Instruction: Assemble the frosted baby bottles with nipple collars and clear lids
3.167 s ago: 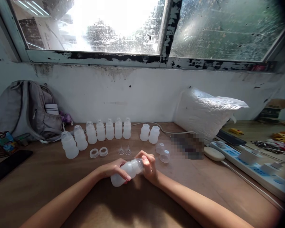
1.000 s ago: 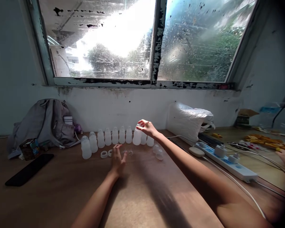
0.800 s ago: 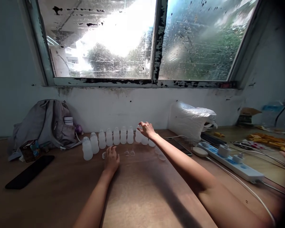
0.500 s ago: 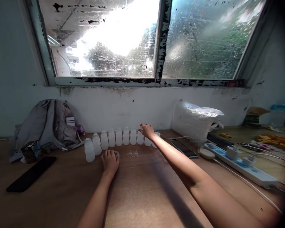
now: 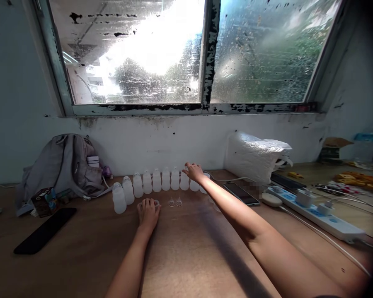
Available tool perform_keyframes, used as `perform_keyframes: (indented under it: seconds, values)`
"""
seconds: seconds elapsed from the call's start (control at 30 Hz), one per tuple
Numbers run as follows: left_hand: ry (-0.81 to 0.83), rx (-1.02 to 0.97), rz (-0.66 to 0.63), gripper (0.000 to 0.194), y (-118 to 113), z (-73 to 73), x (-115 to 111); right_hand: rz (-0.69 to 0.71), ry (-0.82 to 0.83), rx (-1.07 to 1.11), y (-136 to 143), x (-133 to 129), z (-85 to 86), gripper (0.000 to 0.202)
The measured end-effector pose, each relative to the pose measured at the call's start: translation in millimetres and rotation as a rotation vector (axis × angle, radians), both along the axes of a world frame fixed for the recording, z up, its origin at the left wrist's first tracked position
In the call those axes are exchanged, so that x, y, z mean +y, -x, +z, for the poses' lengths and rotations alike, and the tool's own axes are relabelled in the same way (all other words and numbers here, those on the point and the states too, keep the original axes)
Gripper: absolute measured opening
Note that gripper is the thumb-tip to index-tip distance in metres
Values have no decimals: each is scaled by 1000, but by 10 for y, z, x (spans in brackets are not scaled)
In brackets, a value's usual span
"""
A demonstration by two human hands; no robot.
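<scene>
Several frosted white bottles (image 5: 147, 183) stand in a curved row along the back of the wooden table (image 5: 180, 256). My right hand (image 5: 193, 171) reaches over the right part of the row, its fingers at the top of one bottle (image 5: 184, 182); what they grip there is too small to make out. On the table before the row, my left hand (image 5: 148, 213) rests with bent fingers beside a small clear ring-shaped piece (image 5: 157, 203), partly hidden by it. Two similar clear pieces (image 5: 175, 203) lie between my hands.
A grey backpack (image 5: 65, 165), small box (image 5: 45, 202) and black phone (image 5: 45, 231) are at left. To the right are a silvery packet (image 5: 255, 155), another phone (image 5: 241, 193), a round white device (image 5: 271, 200) and a power strip (image 5: 317, 213) with cables.
My left hand has shifted slightly right along the table. The whole view has moved a little, while my right hand stays over the same part of the row.
</scene>
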State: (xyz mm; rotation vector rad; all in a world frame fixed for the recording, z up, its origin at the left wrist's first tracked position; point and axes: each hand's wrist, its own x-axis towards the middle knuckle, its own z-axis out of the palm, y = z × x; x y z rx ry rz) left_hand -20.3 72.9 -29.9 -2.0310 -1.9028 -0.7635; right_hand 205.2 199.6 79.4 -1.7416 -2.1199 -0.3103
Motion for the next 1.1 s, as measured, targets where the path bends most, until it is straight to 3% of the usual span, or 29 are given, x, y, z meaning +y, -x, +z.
perform_keyframes:
  seconds: [0.1, 0.2, 0.27, 0.37, 0.47, 0.6, 0.73, 0.9, 1.1]
  values:
    - [43, -9, 13, 25, -10, 28, -2, 13, -111, 64, 14, -138, -59, 34]
    - [67, -8, -4, 27, -22, 45, -11, 113, -227, 208, 72, -397, -321, 28]
    - [60, 5, -31, 28, -32, 42, -21, 224, -159, 302, 123, -600, -610, 29]
    - [41, 28, -80, 26, -55, 28, -39, 278, -16, 354, 184, -845, -1046, 35]
    - [2, -5, -132, 21, -93, 30, -55, 303, 49, 336, 206, -962, -1257, 25]
    - [-107, -157, -259, 23, -158, 68, -76, 341, 33, 381, 212, -1058, -1182, 15]
    - [-225, -259, -440, 25, -228, 119, -129, 479, 0, 404, 248, -1242, -1055, 14]
    - [-263, -238, -543, 22, -291, 179, -213, 610, 77, 366, 293, -1379, -1004, 16]
    - [-207, -213, -572, 23, -373, 207, -283, 470, 59, 844, 204, -1259, -1002, 19]
